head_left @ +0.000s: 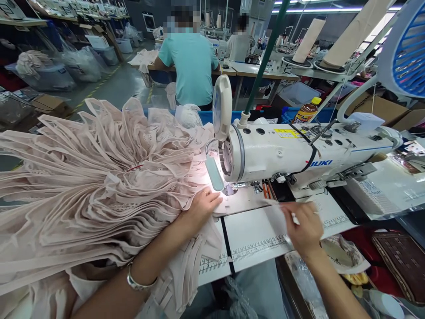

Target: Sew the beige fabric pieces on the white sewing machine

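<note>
My left hand point(203, 207) rests beside the needle area of a white sewing machine point(265, 153). Its fingers stretch out low over the bed and the edge of the pale pink fabric. That fabric, a big heap of pale pink garments point(142, 186) with narrow straps or bands, fills the left side and hangs under my left forearm. My right hand point(303, 226) is raised over the front right of the machine table point(252, 235), its fingers closed on a thin whitish strip point(277, 217). Motion smears the strip, so its kind is unclear.
A ruler tape point(262, 248) runs along the table's front. A round-headed lamp or mirror point(222, 107) and a pale green guard point(214, 173) stand near the needle. Behind the machine are a bottle point(307, 110), thread cones point(308, 40), a blue fan point(410, 48) and a seated person in turquoise point(193, 66).
</note>
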The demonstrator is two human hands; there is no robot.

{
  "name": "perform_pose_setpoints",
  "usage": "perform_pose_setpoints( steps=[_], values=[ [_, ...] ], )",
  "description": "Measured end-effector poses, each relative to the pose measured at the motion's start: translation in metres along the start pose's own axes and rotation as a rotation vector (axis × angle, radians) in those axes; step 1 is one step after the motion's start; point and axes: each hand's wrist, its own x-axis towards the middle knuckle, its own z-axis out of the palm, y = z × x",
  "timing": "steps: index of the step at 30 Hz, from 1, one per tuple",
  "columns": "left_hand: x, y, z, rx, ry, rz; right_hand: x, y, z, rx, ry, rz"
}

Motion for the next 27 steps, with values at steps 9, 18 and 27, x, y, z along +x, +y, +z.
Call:
perform_pose_setpoints(
  steps=[9, 18, 27],
  values=[
    [-0.006, 0.045, 0.002, 0.394, -0.101, 0.304, 0.018, -0.02, 0.062, 0.665, -0.325, 0.221],
    [0.006, 0.066, -0.004, 0.475, -0.248, 0.042, 0.028, -0.024, 0.084, -0.147, -0.446, -0.264],
    [0.002, 0.062, -0.007, 0.504, -0.27, 0.055, 0.02, -0.044, 0.079, -0.345, -0.492, -0.353]
  ],
)
